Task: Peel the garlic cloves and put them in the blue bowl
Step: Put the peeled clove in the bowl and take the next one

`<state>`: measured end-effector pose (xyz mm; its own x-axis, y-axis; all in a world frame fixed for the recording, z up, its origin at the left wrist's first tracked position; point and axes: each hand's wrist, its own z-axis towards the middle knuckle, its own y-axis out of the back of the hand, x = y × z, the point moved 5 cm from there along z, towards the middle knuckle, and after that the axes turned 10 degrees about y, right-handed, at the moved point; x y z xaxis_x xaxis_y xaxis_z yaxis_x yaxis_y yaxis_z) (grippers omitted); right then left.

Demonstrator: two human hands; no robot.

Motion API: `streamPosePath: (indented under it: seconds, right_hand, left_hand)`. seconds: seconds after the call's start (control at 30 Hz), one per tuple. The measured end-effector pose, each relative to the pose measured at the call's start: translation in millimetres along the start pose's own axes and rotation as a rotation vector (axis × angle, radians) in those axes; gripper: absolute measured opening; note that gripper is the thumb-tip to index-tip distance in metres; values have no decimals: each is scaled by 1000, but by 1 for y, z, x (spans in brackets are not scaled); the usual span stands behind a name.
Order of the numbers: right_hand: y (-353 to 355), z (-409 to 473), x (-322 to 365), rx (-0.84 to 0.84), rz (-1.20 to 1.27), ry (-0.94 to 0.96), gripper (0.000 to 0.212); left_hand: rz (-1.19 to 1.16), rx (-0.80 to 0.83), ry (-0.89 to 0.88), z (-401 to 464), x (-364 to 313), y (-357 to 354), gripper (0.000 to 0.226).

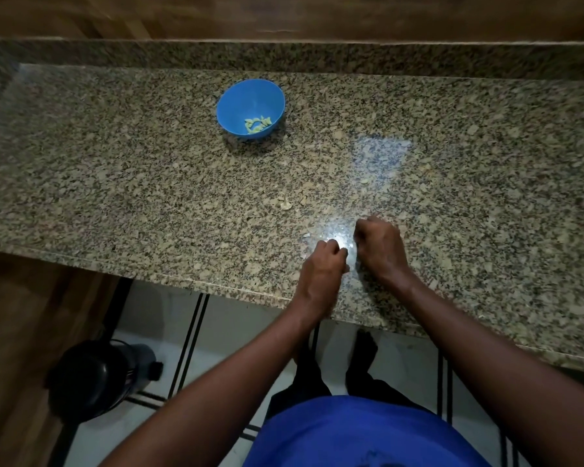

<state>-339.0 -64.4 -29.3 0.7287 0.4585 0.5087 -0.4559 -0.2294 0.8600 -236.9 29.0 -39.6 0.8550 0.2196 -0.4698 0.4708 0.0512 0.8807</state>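
head view, near to far:
torso: blue shirt (358, 433) cut off by bottom edge; dark trousers below it, feet lost in shadow.
forearms: both bare, running up from the lower frame to the counter's near edge.
left hand (322, 264): knuckles up, fingers curled in, tips toward the right hand. Grip contents can't be confirmed; glare sits right at the fingertips.
right hand (378, 244): fist-like, fingers curled under, just beside the left hand, small gap between them. Palm side hidden, so whether it holds a clove: cannot tell.
glare: bright lamp reflection on the stone between and just beyond the hands; washes out detail there.
speckled beige-and-black granite counter (149, 183): near edge runs diagonally, right end cut off by frame, back upstand blurred.
pale papery garlic skin scraps (285, 203): small, low contrast against the granite, beyond the hands; another flake (306, 235) just left of the glare. More may be there, hard to separate from the speckle.
round blue plastic bowl (250, 107): upright on the counter, well apart from the hands, far and left.
peeled garlic cloves (257, 124): small pale yellow-green pieces clustered at the bowl's bottom, near side. Count unclear.
black round pot-like object (95, 379): on the tiled floor at lower left, dark, shape poorly resolved.
wood panelling: top and left edges, blurred.
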Motion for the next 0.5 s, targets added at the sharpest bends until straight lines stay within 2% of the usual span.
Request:
streamPosePath:
  seconds: [0.1, 0.2, 0.4, 0.5]
  right_hand:
    - [0, -4, 3, 4, -9, -2, 26]
    - [-1, -8, 3, 33, 16, -25, 22]
    - [-2, -2, 17, -7, 167, -44, 15]
    - [-5, 5, 24, -18, 211, -50, 18]
  left_hand:
    - [82, 4, -89, -2, 4, -3, 21]
    - [107, -23, -93, 7, 16, 3, 23]
    - [-81, -158, 224, 35, 54, 48, 7]
    - [-33, -150, 229, 46, 65, 49, 14]
